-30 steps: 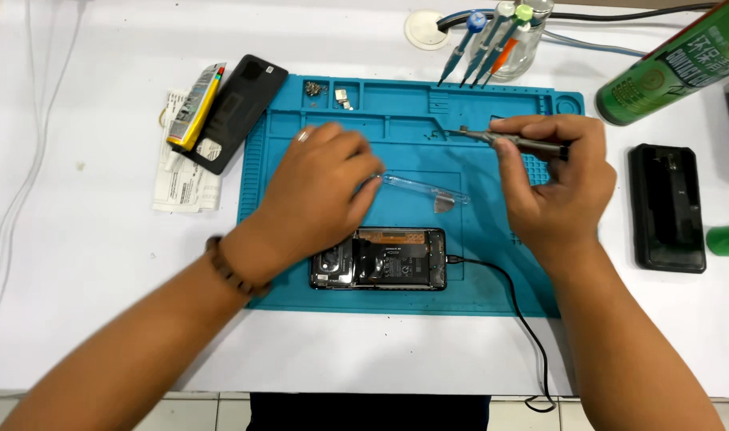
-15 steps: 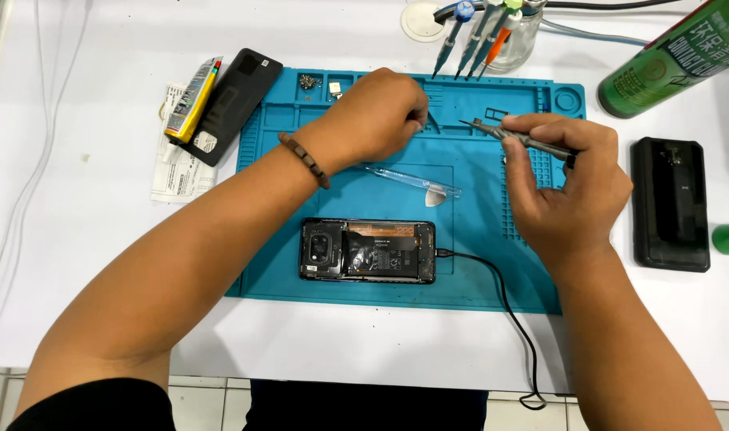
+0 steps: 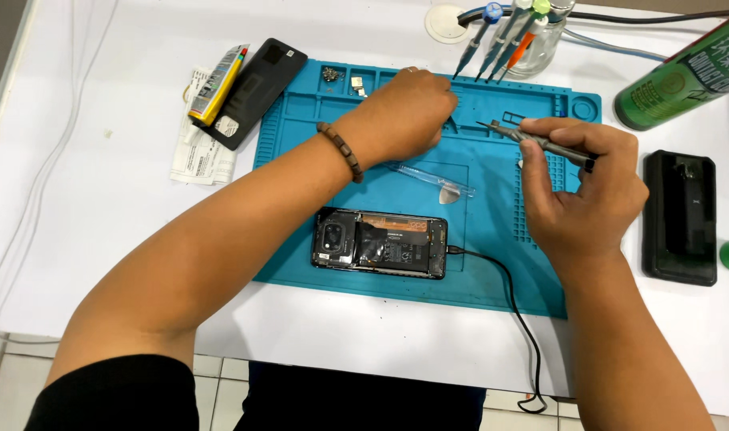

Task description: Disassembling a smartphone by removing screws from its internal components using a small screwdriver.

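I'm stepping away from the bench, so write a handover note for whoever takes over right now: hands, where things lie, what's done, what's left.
Left hand: reaching over the upper compartments of the blue mat, fingers curled down; whether it holds anything cannot be seen.
Right hand: gripping a slim screwdriver, tip pointing left above the mat.
Opened phone: lies flat at the mat's front edge, internals exposed, black cable plugged into its right end.
Back cover: off, lying left of the mat.
Clear pry tool: on the mat, behind the phone.
Done: cover removed. Left: the phone is still open, not reassembled.
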